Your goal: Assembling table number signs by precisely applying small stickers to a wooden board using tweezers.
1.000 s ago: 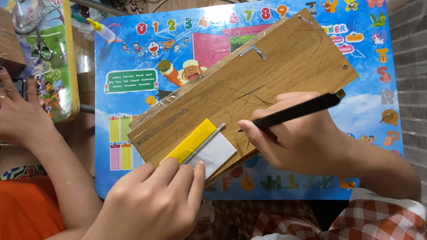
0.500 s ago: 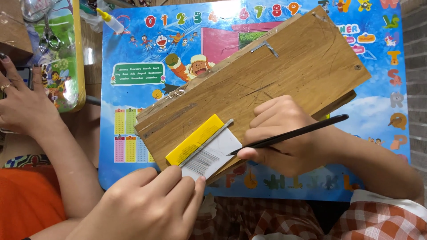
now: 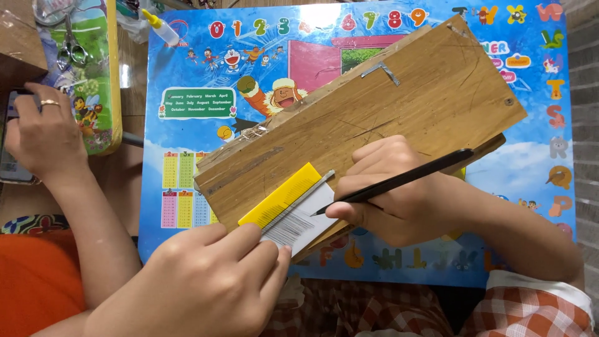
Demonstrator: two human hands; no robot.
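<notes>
The person's right hand (image 3: 399,200) is holding a thin black craft knife (image 3: 399,181), with the fingers curled tight around it like a pencil, and the sharp tip is touching a small white card (image 3: 299,221). The card is lying on a wooden board (image 3: 374,118), near the board's lower edge, and the board is sitting tilted on a bright blue learning mat (image 3: 187,125) full of numbers and letters. The person's left hand (image 3: 212,281) is pressing down on a yellow ruler (image 3: 281,196) with the fingertips flat and close together, so the ruler is lying right along the top edge of the card. A thin metal strip is showing along the ruler's edge, and the knife tip is resting close to it. Many thin dark lines are already crossing the card, side by side like a tiny fence, and they are filling the part nearest the left hand. The part of the card near the knife tip is looking plain and white, so it seems some lines are done and more room is left. I cannot tell if the lines are cuts or just marks. On the far left, another person's hand (image 3: 40,131) with a ring is resting on a phone, apart from the work. A glue bottle (image 3: 161,28) with a yellow cap is lying at the top of the mat, and scissors (image 3: 70,47) are lying on a green board beside it.
</notes>
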